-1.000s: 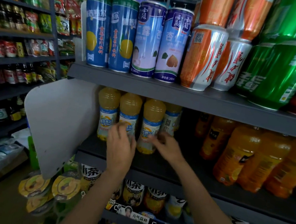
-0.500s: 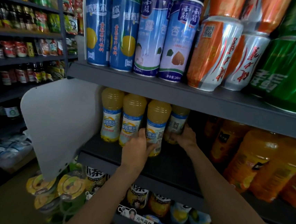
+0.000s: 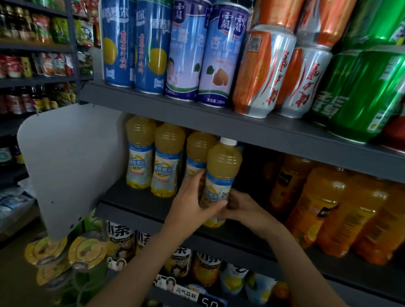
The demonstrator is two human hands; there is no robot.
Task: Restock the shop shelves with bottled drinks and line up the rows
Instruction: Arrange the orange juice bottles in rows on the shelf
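A yellow juice bottle [image 3: 222,170] with a white cap and blue-white label stands near the front of the dark middle shelf [image 3: 142,204]. My left hand [image 3: 189,201] grips its lower left side, and my right hand [image 3: 243,209] holds its lower right side. Three matching yellow bottles [image 3: 166,159] stand in a row to its left, further back; the third is partly hidden behind the held bottle and my left hand.
Orange juice bottles [image 3: 315,203] fill the shelf's right part, with a dark gap between them and the held bottle. Tall cans [image 3: 191,50] line the shelf above. A white end panel [image 3: 69,165] bounds the left. Drinks and a price tag [image 3: 209,303] sit below.
The fourth yellow bottle came forward from the back of the shelf to its front edge. Both hands shifted right and now clasp it. The camera moved closer.
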